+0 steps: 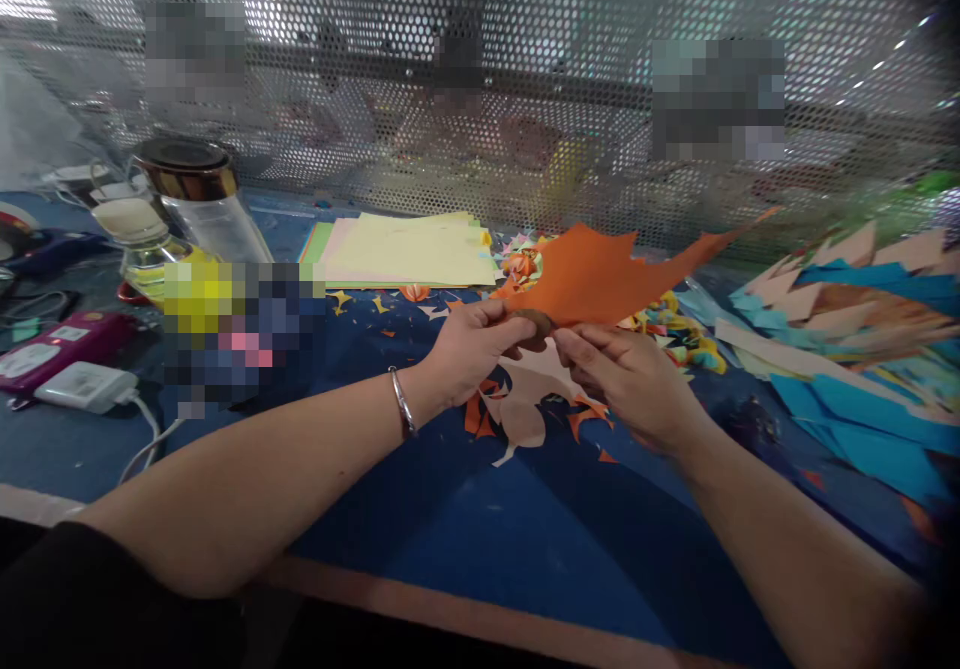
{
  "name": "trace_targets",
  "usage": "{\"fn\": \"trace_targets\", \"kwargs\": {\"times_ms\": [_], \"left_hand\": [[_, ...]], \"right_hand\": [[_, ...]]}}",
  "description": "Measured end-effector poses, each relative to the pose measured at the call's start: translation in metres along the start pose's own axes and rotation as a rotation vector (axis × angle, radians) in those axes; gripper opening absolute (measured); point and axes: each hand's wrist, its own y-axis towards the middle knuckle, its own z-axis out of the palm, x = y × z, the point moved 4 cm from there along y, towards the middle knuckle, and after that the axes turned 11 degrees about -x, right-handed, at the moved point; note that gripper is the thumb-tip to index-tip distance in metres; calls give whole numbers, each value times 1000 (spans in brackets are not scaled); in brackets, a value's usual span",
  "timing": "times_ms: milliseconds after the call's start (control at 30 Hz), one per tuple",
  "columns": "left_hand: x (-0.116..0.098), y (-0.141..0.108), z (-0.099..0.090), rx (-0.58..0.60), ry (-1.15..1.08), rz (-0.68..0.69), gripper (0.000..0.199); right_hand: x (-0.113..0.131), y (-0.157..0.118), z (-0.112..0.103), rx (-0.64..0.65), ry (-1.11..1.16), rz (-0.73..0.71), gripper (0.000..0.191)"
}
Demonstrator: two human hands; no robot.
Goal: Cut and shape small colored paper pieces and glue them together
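Note:
A cut sheet of orange paper [592, 274] with a jagged upper edge and a long point to the right is held up above the blue table. My left hand [480, 344] is closed on its lower left edge, with a small brown rounded piece [534, 327] under the thumb. At the lower edge, close by, my right hand [630, 379] is closed with thumb and fingers pinching the paper; its inner fingers are hidden. Beneath both hands lie a pale pink paper cutout [521, 419] and orange scraps [480, 417].
Behind lies a stack of pastel paper sheets [412, 249]. Blue and peach paper pieces [862, 409] are piled at right. On the left stand a lidded clear bottle [214, 214], a white-capped bottle [139, 239], a magenta device [67, 354] and a white charger [86, 386]. A perforated metal screen [360, 79] rises behind.

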Motion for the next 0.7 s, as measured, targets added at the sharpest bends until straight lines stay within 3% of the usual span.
{"fn": "trace_targets", "kwargs": {"times_ms": [700], "left_hand": [[2,1,-1,23,9,13,17]], "right_hand": [[13,1,-4,6,-152,-104,63]]}}
